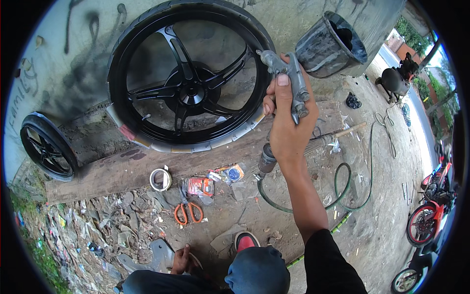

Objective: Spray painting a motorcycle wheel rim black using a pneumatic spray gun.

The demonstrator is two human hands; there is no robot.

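My right hand (289, 117) grips a grey metal spray gun (298, 88), held up beside the right rim of a large black five-spoke wheel (186, 68), whose lower tyre edge is covered in masking paper. My left hand (181, 259) is low near my leg, fingers curled; what they hold, if anything, I cannot make out. Under the wheel lies a long board (88, 181), with a roll of tape (160, 171) and small packets (198, 187). Orange-handled scissors (188, 213) lie on the dirt below them. A metal cylinder (264, 159) with a green hose stands behind my right wrist.
A smaller black wheel (48, 146) leans at the left wall. A stained bucket (330, 46) is at upper right, near green hose loops (350, 181) on dirt. Parked motorcycles (425, 220) line the right side. Littered rubble (117, 220) spreads at lower left, beside my feet.
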